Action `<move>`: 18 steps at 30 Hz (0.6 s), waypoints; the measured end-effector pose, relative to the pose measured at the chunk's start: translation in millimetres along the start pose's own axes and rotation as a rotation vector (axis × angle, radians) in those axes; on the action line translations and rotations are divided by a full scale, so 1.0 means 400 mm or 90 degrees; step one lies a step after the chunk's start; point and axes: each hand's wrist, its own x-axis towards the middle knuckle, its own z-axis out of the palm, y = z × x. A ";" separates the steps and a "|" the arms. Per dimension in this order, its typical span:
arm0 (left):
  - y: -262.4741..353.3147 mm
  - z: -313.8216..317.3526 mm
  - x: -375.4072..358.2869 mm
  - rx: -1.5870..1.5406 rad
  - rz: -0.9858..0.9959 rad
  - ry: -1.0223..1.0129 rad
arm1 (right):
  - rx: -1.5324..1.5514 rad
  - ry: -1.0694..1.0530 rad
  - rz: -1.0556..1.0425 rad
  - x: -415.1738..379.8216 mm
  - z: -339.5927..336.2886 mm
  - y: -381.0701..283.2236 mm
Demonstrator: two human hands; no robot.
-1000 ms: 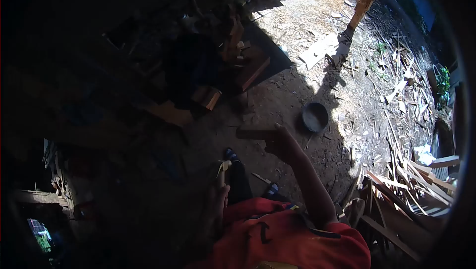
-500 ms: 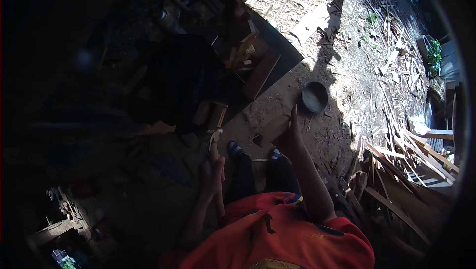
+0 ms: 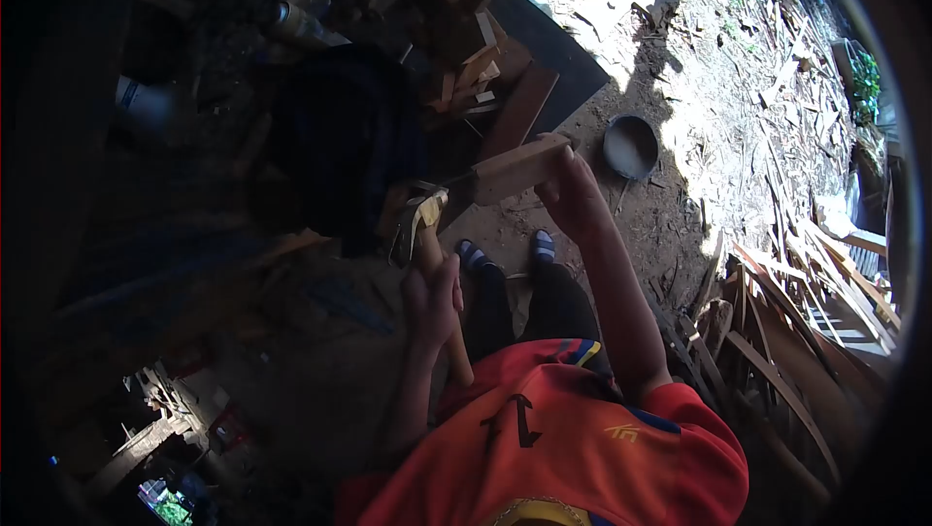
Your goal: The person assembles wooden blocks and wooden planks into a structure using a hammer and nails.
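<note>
My left hand (image 3: 433, 301) is wrapped around the wooden handle (image 3: 428, 252) of an adze-like tool. The pale, bound-looking head (image 3: 425, 211) of this tool points away from my body, with a thin dark metal part on its left side. In my right hand (image 3: 571, 194) is a wooden block (image 3: 519, 169), gripped at its right end with the fingers partly behind it. The block lies slantwise across the view, its left end close to the tool's head. Dark shadow hides detail around that end.
Stacked wood pieces (image 3: 476, 55) lie on a dark board (image 3: 563, 60) ahead. A round bowl (image 3: 630, 147) sits on the dirt floor to its right. Wood strips (image 3: 777, 303) pile up at the right. A dark bulky shape (image 3: 340, 138) stands front left. My sandalled feet (image 3: 544, 246) are below.
Both hands have moved up in the view, away from my body. The block has risen and swung to point left, nearer the tool's head. Both grips hold.
</note>
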 end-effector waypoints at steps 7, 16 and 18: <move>0.022 -0.023 0.035 0.014 0.006 -0.010 | -0.282 -0.014 -0.204 0.074 0.117 -0.121; 0.046 -0.082 0.083 0.038 0.060 -0.022 | -0.426 0.099 -0.300 0.113 0.183 -0.082; 0.090 -0.067 0.123 0.013 0.116 -0.015 | -0.508 0.155 -0.359 0.121 0.216 -0.070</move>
